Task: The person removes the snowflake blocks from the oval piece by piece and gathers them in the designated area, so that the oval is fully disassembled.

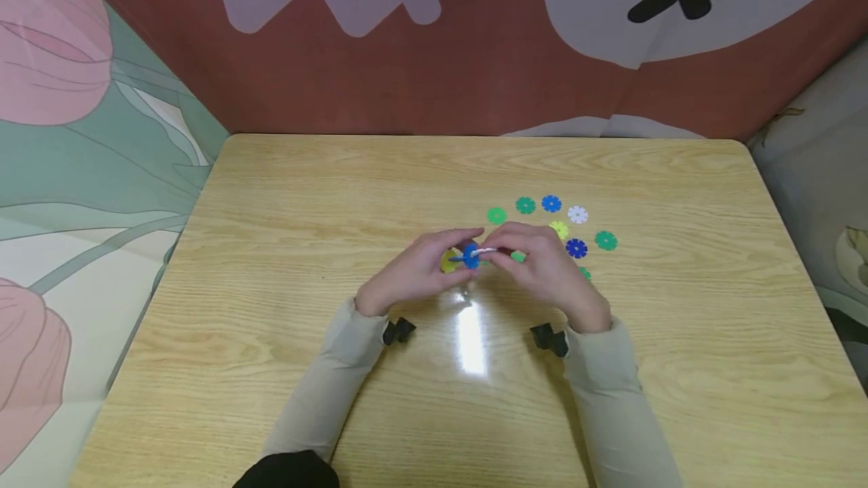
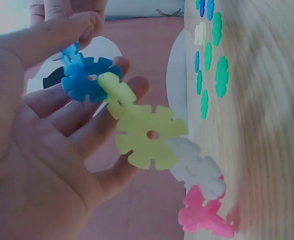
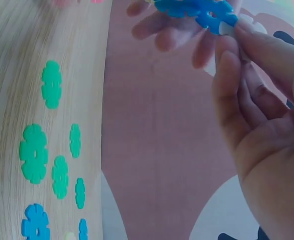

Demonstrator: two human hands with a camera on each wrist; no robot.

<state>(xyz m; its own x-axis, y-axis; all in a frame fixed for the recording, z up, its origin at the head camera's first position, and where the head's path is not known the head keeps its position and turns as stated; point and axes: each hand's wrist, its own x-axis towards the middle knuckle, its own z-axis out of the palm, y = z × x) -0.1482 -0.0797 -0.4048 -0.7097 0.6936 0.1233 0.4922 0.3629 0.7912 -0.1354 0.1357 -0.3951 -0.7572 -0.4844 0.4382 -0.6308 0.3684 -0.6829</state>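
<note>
A chain of slotted plastic snowflake discs (image 2: 151, 125) hangs in the air over the table. From its upper end run blue discs (image 2: 89, 80), then yellow, white and pink (image 2: 201, 212) ones. My left hand (image 1: 430, 263) holds the chain at the blue end, thumb on one side and fingers behind it. Between thumb and fingertips, my right hand (image 1: 542, 266) pinches a white disc (image 3: 227, 28), mostly covered by the fingers. It touches the edge of a blue disc (image 3: 216, 16); how deep the slots meet I cannot tell.
Several loose discs lie on the wooden table (image 1: 271, 209) beyond and right of the hands, among them green (image 1: 606, 240), dark blue (image 1: 576, 248), white (image 1: 578, 215) and yellow (image 1: 559, 230). A printed red-brown backdrop (image 1: 475, 81) stands behind the table's far edge.
</note>
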